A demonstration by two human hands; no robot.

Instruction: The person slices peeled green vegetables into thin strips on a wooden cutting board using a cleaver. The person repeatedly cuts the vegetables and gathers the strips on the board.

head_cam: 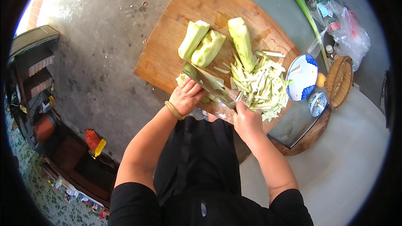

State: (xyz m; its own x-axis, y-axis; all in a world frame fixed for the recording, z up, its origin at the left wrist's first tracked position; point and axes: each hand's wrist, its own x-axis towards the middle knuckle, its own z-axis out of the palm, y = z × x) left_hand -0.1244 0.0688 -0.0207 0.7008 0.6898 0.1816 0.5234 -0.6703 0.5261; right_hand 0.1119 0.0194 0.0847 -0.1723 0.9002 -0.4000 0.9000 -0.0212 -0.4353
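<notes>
My right hand (248, 120) grips the handle of a broad kitchen cleaver (211, 83), whose wide blade slants up and left over the wooden cutting board (166, 40). My left hand (187, 95), a bangle at its wrist, holds down a peeled gourd piece (181, 78) beside the blade; blade and fingers hide most of that piece. Beyond the cleaver lie two thick peeled pale-green gourd pieces (193, 39) (208, 48) side by side. A longer peeled piece (241, 42) points towards a heap of cut gourd strips (263, 86) on the board's right.
Right of the board stand a blue-and-white dish (302, 77), a small patterned bowl (317, 103) and a wicker basket (339, 83). A green onion (306, 12) and plastic bags (353, 34) lie farther back. Concrete floor (103, 47) shows past the board's left edge.
</notes>
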